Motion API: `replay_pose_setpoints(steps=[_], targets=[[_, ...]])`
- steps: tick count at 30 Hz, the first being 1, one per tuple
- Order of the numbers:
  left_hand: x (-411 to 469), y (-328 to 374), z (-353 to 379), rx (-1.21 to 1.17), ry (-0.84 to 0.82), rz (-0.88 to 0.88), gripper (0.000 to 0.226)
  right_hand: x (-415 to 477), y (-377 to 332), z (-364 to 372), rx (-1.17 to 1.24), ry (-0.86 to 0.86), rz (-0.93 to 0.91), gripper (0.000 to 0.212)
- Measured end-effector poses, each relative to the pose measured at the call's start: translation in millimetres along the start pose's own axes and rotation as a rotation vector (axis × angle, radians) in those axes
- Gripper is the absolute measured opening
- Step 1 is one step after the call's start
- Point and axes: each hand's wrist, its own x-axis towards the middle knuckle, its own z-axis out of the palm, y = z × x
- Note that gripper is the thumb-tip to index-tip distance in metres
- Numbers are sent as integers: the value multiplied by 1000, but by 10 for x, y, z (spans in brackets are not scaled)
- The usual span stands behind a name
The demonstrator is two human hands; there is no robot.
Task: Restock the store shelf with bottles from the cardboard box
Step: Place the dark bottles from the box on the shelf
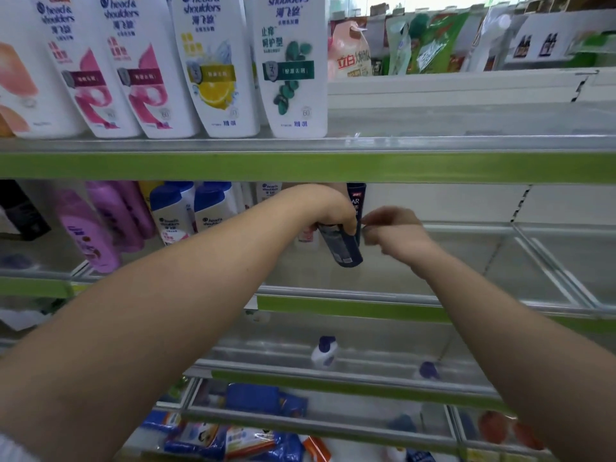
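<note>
Left hand [330,210]: fingers curled over the top of a dark bottle [343,250], thumb side wrapped round it, firm grip. The bottle tilts, its base toward me, and is held just above the floor of the middle shelf [466,261], toward the back.

Right hand [391,231]: just beside the left, fingers bent inward toward the bottle. It is blurred, so I cannot tell if they pinch anything or only hover.

Behind my left hand a second dark bottle [356,196] stands upright against the back panel, pale lettering on its front, partly hidden by my knuckles.

Left along the same shelf: white bottles with blue caps [173,211], then purple bottles [100,228] leaning in a row.

Top shelf [300,166], green front edge: tall white shampoo bottles [290,65] side by side, with pink, yellow and green labels.

Shelf below: a small white bottle with a purple cap [324,351] lies on its side, another purple-capped one [428,370] off to the right, both soft in focus.

Lowest down: blue packets [260,398].
</note>
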Motion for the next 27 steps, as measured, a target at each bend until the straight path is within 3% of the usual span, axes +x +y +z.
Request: replay_pose_setpoints(steps=[2,7,11,15,18,20,23,25,27], targets=[[-14,18,-21,32,-7,34,41,-153,0,56,-53,-173,-22,34],[-47,-14,-39,70,9,167,32,-198,21,23,-71,-316,-2,63],[-72,-83,-44,23,58,308,23,-153,2,7,-167,-356,-8,58],[-63,-154,0,-31,78,322,30,-144,19,102,-68,-222,30,63],[-33,-208,78,68,75,142,24,-178,96,265,-16,-76,45,65],[-2,-256,176,78,211,82,26,-166,169,369,-27,19,35,70],[34,-345,379,-237,514,111,37,-192,212,456,-58,134,34,70],[6,-370,526,-488,601,124,60,-217,226,506,-38,187,41,65],[-9,-391,676,-540,618,154,61,-215,242,571,-23,231,46,57]])
